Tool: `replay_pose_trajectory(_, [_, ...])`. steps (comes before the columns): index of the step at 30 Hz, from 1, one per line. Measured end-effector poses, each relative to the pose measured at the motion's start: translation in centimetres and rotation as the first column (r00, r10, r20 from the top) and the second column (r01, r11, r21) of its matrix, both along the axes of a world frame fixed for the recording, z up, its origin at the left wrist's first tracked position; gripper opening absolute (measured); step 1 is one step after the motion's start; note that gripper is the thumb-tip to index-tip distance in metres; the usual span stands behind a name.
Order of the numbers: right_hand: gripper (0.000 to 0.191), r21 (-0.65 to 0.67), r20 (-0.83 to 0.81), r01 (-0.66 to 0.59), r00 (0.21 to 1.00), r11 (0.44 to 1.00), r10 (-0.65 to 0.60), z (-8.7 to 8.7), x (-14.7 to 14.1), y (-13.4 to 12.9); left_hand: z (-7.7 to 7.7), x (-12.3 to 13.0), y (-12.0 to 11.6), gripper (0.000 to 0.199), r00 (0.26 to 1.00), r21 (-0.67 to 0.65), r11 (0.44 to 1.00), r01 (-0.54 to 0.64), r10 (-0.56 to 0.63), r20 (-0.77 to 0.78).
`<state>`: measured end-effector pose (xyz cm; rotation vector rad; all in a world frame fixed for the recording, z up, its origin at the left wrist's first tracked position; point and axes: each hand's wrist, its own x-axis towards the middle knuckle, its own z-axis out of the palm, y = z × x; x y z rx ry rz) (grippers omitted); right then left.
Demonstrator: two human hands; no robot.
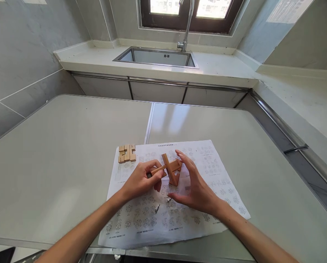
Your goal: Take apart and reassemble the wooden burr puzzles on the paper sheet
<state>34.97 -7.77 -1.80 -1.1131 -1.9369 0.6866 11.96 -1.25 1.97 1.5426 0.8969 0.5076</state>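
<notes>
Several interlocked wooden puzzle pieces (172, 168) are held above a printed sheet in the middle of the view. My left hand (148, 177) pinches the left end of this wooden assembly between thumb and fingers. On its other side, my right hand (192, 182) is spread in a wide curve, thumb low and fingers high. Its fingertips are close to the upper right of the pieces; whether they touch I cannot tell. A flat group of notched wooden blocks (127, 153) lies at the sheet's upper left corner. The paper sheet (177, 233) carries rows of small line drawings and is torn near its centre.
The sheet lies on a pale table (56, 157) with a seam (149, 122) down its middle. Beyond its far edge are a counter (97, 60), a steel sink (163, 56) and a faucet (184, 44) below a window. Another counter (303, 95) runs along the right.
</notes>
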Motion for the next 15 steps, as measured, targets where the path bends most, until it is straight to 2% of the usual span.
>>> replay_pose_trajectory(9, [0.099,0.057,-0.013,-0.03,0.999,0.998,0.031,0.35,-0.17,0.19,-0.2,-0.03,-0.27,0.022,0.993,0.007,0.993,0.119,-0.119,-0.01])
replay_pose_trajectory(15, [0.098,0.066,0.004,-0.068,0.998,0.996,0.068,0.31,-0.37,0.07,-0.3,-0.26,-0.16,0.012,0.985,0.049,0.984,0.172,-0.171,-0.021])
